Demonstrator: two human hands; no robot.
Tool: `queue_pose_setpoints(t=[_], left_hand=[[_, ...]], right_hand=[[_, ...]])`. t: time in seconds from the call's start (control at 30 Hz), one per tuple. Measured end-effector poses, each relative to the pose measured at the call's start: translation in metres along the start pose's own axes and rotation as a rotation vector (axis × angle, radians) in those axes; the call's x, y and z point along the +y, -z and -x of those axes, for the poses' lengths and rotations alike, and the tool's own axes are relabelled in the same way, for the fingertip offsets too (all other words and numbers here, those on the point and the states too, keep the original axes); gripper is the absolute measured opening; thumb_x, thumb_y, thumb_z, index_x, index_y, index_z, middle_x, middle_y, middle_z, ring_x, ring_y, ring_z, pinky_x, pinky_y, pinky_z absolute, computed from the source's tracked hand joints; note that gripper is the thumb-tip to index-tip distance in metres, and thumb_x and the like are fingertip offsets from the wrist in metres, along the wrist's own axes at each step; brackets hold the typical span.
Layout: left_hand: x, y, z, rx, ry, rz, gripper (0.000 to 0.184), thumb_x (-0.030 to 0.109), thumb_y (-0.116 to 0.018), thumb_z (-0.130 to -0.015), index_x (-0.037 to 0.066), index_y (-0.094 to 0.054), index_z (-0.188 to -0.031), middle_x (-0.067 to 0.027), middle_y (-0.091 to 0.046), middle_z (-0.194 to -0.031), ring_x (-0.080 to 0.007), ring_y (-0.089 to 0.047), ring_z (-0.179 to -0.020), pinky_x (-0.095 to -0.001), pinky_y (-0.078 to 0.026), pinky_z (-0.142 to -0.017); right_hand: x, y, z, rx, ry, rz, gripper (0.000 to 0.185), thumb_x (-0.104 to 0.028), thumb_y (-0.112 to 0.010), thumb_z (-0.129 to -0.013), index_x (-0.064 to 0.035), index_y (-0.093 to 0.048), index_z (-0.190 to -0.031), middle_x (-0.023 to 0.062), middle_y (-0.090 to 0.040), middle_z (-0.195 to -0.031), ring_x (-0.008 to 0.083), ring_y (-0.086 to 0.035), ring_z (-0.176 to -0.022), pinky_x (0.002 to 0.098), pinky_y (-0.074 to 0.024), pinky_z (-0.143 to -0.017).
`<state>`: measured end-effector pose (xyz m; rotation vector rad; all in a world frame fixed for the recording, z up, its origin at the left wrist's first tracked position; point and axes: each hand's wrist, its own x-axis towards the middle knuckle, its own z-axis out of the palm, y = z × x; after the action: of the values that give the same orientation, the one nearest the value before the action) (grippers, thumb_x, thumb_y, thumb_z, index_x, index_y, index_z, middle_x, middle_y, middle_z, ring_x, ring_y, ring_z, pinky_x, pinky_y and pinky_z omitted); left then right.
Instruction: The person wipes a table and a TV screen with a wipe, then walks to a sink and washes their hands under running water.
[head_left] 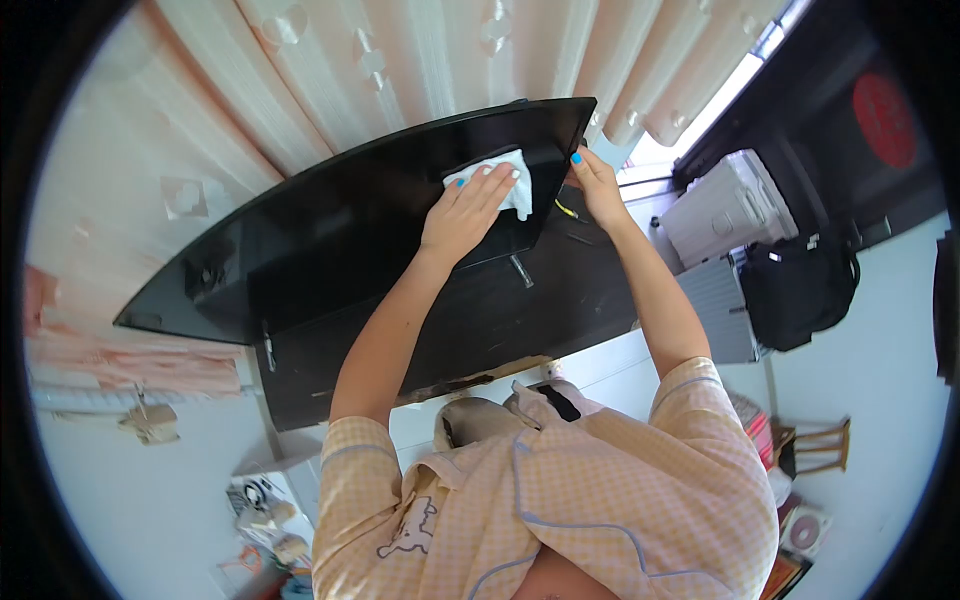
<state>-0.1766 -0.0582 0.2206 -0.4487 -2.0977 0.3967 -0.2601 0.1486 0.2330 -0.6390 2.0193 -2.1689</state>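
My left hand [468, 212] presses a white cloth [523, 195] against the dark screen of a television [340, 235], toward the screen's right part. Its fingers lie along the cloth, close together, and cover part of it. At the television's right edge my right hand [597, 185] grips the frame, thumb on the front side and the other fingers partly hidden behind. The television stands on a dark wooden cabinet [400, 345] on slim metallic feet. A short yellow-green cable [568, 210] lies near the right edge.
Pink curtains [350, 60] hang behind the television. To the right are a lidded grey bin [725, 210], a black bag [800, 290] and a ridged silver-grey case [715, 305]. A small wooden stool [825, 445] stands lower right. Assorted items lie on a white surface [295, 490] lower left.
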Motion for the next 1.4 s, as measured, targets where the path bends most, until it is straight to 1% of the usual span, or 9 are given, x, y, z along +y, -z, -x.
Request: queue_pose_setpoints(t=[0.1, 0.17, 0.27, 0.43, 0.63, 0.8, 1.0, 1.17, 1.4], left_hand=[[0.017, -0.009, -0.007, -0.018, 0.040, 0.010, 0.058, 0.033, -0.061, -0.066, 0.019, -0.045, -0.120, 0.0023, -0.041, -0.125, -0.0161, -0.041, -0.110, -0.0326, -0.030, -0.088], [0.035, -0.014, -0.010, -0.023, 0.136, -0.047, 0.040, 0.024, -0.046, -0.078, 0.021, -0.047, -0.118, 0.0069, -0.042, -0.125, -0.0120, -0.040, -0.110, -0.0305, -0.026, -0.092], [0.062, -0.032, -0.005, 0.021, 0.211, 0.067, 0.035, 0.018, -0.045, -0.077, 0.017, -0.053, -0.111, 0.0052, -0.049, -0.117, -0.0129, -0.048, -0.099, -0.0279, -0.038, -0.074], [0.127, -0.057, 0.016, -0.120, 0.381, 0.160, 0.032, 0.018, -0.046, -0.076, 0.015, -0.055, -0.107, 0.0003, -0.051, -0.110, -0.0172, -0.048, -0.096, -0.0300, -0.039, -0.073], [0.170, -0.091, 0.002, 0.159, 0.784, 0.122, 0.027, 0.014, -0.053, -0.066, 0.007, -0.056, -0.093, -0.0099, -0.052, -0.103, -0.0296, -0.047, -0.096, -0.0442, -0.037, -0.080], [0.146, -0.087, -0.004, 0.309, 1.092, 0.054, 0.050, 0.003, -0.044, -0.066, -0.007, -0.038, -0.115, -0.0284, -0.037, -0.120, -0.0444, -0.037, -0.109, -0.0523, -0.029, -0.092], [0.064, -0.047, 0.039, 0.497, 1.535, -0.173, 0.054, -0.009, -0.038, -0.073, -0.006, -0.027, -0.126, -0.0294, -0.008, -0.135, -0.0437, -0.011, -0.124, -0.0440, -0.011, -0.103], [0.017, -0.029, 0.079, 0.830, 1.711, -0.193, 0.038, -0.009, -0.041, -0.077, -0.003, -0.048, -0.114, -0.0215, -0.041, -0.122, -0.0326, -0.041, -0.113, -0.0319, -0.035, -0.093], [0.052, -0.040, 0.045, 0.818, 1.696, -0.004, 0.046, -0.013, -0.035, -0.072, -0.001, -0.048, -0.114, -0.0210, -0.043, -0.120, -0.0293, -0.042, -0.113, -0.0299, -0.034, -0.094]], right_hand=[[0.002, 0.013, -0.006, -0.124, 0.053, 0.154, 0.029, -0.028, -0.045, -0.088, -0.0013, -0.053, -0.096, 0.0016, -0.054, -0.083, 0.0097, -0.052, -0.074, 0.0237, -0.0443, -0.071], [0.009, 0.019, -0.014, -0.169, 0.106, 0.190, 0.028, -0.026, -0.046, -0.088, 0.0006, -0.052, -0.090, 0.0029, -0.053, -0.072, 0.0090, -0.052, -0.067, 0.0225, -0.0434, -0.064], [0.012, 0.024, -0.022, -0.249, 0.177, 0.238, 0.026, -0.024, -0.047, -0.087, 0.0013, -0.052, -0.088, 0.0050, -0.052, -0.065, 0.0096, -0.052, -0.062, 0.0225, -0.0424, -0.060], [0.011, 0.017, -0.016, -0.200, 0.217, 0.291, 0.021, -0.019, -0.047, -0.087, 0.0009, -0.052, -0.087, 0.0072, -0.052, -0.061, 0.0117, -0.053, -0.059, 0.0237, -0.0422, -0.056], [0.024, 0.015, -0.020, -0.106, 0.391, 0.334, 0.023, -0.020, -0.046, -0.087, 0.0025, -0.052, -0.086, 0.0060, -0.053, -0.061, 0.0106, -0.052, -0.058, 0.0236, -0.0425, -0.056], [0.026, 0.017, -0.022, -0.150, 0.378, 0.302, 0.027, -0.022, -0.042, -0.089, 0.0033, -0.051, -0.088, 0.0044, -0.053, -0.069, 0.0094, -0.051, -0.063, 0.0232, -0.0448, -0.060], [0.028, 0.020, -0.025, -0.223, 0.323, 0.246, 0.028, -0.024, -0.040, -0.090, 0.0016, -0.051, -0.092, 0.0031, -0.054, -0.078, 0.0083, -0.052, -0.070, 0.0231, -0.0461, -0.066], [0.023, 0.017, -0.026, -0.199, 0.320, 0.182, 0.027, -0.019, -0.041, -0.089, 0.0056, -0.051, -0.093, 0.0060, -0.054, -0.072, 0.0100, -0.052, -0.066, 0.0233, -0.0473, -0.063], [0.022, 0.013, -0.023, -0.193, 0.277, 0.125, 0.028, -0.020, -0.040, -0.089, 0.0048, -0.052, -0.095, 0.0060, -0.055, -0.076, 0.0104, -0.053, -0.068, 0.0237, -0.0475, -0.064]])
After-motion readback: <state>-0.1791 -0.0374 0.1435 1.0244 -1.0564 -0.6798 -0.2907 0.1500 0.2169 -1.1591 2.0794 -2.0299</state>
